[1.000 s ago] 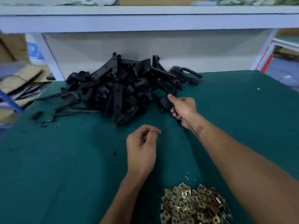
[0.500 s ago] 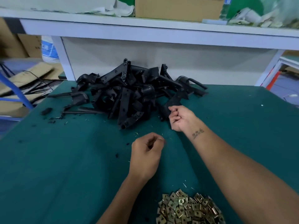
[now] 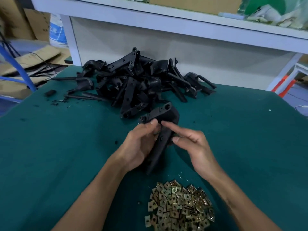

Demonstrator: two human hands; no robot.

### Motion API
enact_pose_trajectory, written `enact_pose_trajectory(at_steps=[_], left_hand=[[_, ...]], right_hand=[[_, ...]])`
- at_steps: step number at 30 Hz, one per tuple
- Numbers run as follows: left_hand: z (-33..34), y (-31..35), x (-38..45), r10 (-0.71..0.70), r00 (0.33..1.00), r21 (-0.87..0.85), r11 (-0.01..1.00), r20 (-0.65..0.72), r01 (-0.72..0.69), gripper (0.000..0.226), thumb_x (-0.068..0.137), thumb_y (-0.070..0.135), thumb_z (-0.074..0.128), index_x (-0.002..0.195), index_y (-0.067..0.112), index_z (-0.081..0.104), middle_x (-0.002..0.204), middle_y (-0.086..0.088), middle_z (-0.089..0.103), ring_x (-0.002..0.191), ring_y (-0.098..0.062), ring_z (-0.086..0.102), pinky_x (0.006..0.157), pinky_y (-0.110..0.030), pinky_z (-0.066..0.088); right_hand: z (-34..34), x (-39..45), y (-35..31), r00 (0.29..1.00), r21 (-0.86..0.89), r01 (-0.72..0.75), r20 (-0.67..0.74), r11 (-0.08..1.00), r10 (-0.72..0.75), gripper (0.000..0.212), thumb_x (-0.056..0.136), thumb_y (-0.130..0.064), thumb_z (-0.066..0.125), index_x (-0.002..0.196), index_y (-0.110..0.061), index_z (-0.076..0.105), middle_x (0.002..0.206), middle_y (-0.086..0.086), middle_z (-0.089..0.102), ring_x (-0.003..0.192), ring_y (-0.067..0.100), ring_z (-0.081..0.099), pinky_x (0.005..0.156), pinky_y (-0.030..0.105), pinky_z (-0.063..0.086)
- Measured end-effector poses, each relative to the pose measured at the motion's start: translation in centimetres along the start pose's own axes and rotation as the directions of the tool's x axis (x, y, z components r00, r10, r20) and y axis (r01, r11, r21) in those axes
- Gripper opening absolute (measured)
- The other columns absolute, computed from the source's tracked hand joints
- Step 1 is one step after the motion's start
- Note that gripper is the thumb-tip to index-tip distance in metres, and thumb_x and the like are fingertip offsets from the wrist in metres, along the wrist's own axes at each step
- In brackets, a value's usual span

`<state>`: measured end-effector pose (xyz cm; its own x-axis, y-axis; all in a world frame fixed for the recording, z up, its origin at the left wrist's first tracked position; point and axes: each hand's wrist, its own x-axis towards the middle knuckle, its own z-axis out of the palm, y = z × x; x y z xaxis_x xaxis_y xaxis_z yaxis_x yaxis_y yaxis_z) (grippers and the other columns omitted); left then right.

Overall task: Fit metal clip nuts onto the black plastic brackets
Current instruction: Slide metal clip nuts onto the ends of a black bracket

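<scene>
A black, L-shaped moulded plastic bracket (image 3: 164,130) is held up between both hands over the green-covered table (image 3: 66,155), just in front of the heap of similar black plastic brackets (image 3: 133,80) at the table's far side. The left hand (image 3: 141,145) wraps the bracket's long arm from the left, its thumb pressing near the bend; whether a clip nut sits under that thumb cannot be told. The right hand (image 3: 191,144) holds the bracket from the right, forefinger stretched to the bend and thumb against the arm's side. The pile of small, square, brass-coloured metal clip nuts (image 3: 180,205) lies near the person, between the forearms.

The bracket looks stiff and light, with a matt surface that should give a sure hold; the long arm is the natural place to hold it, leaving the holed ends free. The clip nuts seem thin, springy and smooth-sided, so each is probably best pinched by its flat faces and slid onto an edge by a hole, square on. A skewed push could make one spring away.
</scene>
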<state>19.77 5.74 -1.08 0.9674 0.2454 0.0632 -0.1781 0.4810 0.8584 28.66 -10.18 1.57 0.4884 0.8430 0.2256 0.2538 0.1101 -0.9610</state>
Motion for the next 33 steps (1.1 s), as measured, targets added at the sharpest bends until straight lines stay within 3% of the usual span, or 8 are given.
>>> enact_pose_trajectory(at_steps=[5,9,12,14,18,23,27,33], left_hand=[[0.4,0.7,-0.3,0.078,0.985,0.307,0.951,-0.157,-0.026,0.05,0.099,0.05,0.054,0.106,0.004,0.074,0.11,-0.015,0.074,0.105,-0.027,0.07,0.091,-0.038,0.056],[1.3,2.0,0.1,0.245,0.939,0.705,0.71,-0.241,-0.004,0.079,0.097,0.069,0.038,0.083,-0.006,0.056,0.068,-0.015,0.052,0.066,-0.019,0.048,0.065,-0.036,0.041],[2.6,1.4,0.1,0.346,0.902,0.802,0.597,-0.259,0.002,0.079,0.095,0.074,0.03,0.069,0.0,0.042,0.06,-0.008,0.041,0.057,-0.016,0.038,0.055,-0.033,0.034],[2.8,0.6,-0.1,0.431,0.882,0.898,0.44,-0.191,-0.02,0.07,0.1,0.066,0.026,0.064,0.008,0.037,0.056,0.003,0.041,0.052,-0.013,0.037,0.053,-0.033,0.029],[1.0,-0.8,-0.8,0.474,0.88,0.996,0.091,-0.03,-0.014,0.053,0.101,0.058,0.023,0.066,0.019,0.033,0.06,0.006,0.041,0.052,-0.018,0.042,0.057,-0.035,0.021],[-0.3,-1.7,-0.6,0.277,0.958,0.977,-0.213,0.069,-0.009,0.059,0.1,0.061,0.011,0.097,0.017,0.051,0.088,0.003,0.056,0.079,-0.024,0.057,0.078,-0.041,0.04],[0.1,-1.9,-1.0,0.315,0.949,0.964,-0.258,0.026,0.059,0.07,0.099,0.068,0.01,0.094,0.014,0.055,0.08,-0.002,0.063,0.069,-0.03,0.059,0.06,-0.036,0.033],[0.9,-1.9,-1.3,0.335,0.942,0.959,-0.275,0.036,0.061,0.072,0.096,0.072,0.017,0.093,0.015,0.062,0.086,-0.001,0.068,0.074,-0.031,0.064,0.056,-0.035,0.037]], right_hand=[[-0.1,-0.9,1.2,0.979,-0.534,0.191,0.161,0.824,-0.122,0.062,0.105,-0.024,0.055,0.16,-0.03,0.027,0.165,-0.023,0.022,0.157,0.013,-0.007,0.123,0.038,0.013],[0.0,-1.4,1.9,0.972,-0.66,0.228,0.202,0.716,-0.124,0.059,0.111,-0.035,0.041,0.163,-0.027,0.015,0.164,-0.016,0.027,0.155,0.019,-0.02,0.123,0.04,0.004],[0.1,-1.4,2.7,0.965,-0.602,0.176,0.261,0.779,-0.017,0.049,0.111,-0.034,0.038,0.159,-0.025,0.032,0.143,-0.012,0.05,0.158,0.02,-0.004,0.128,0.04,0.003],[-0.4,-1.6,2.5,0.963,-0.428,0.049,0.261,0.902,0.072,0.039,0.106,-0.029,0.048,0.143,-0.021,0.058,0.136,-0.009,0.059,0.151,0.019,0.029,0.125,0.039,0.021],[-3.6,-3.0,2.3,0.995,-0.116,-0.09,0.028,0.989,0.094,0.022,0.094,-0.011,0.064,0.111,-0.013,0.078,0.111,0.004,0.077,0.112,0.022,0.07,0.105,0.045,0.051],[-6.2,-5.4,1.6,0.968,-0.262,-0.188,0.114,0.947,0.224,0.019,0.083,-0.02,0.075,0.101,-0.026,0.08,0.093,-0.004,0.066,0.085,0.016,0.06,0.078,0.029,0.045],[-5.9,-7.3,0.6,0.931,-0.481,-0.227,0.149,0.847,0.334,0.027,0.075,-0.033,0.081,0.1,-0.042,0.076,0.099,-0.013,0.054,0.081,0.006,0.048,0.07,0.016,0.04],[-4.4,-7.6,-0.1,0.94,-0.59,-0.188,0.123,0.785,0.317,0.017,0.084,-0.023,0.082,0.085,-0.036,0.071,0.096,-0.015,0.055,0.076,0.009,0.049,0.068,0.024,0.043]])
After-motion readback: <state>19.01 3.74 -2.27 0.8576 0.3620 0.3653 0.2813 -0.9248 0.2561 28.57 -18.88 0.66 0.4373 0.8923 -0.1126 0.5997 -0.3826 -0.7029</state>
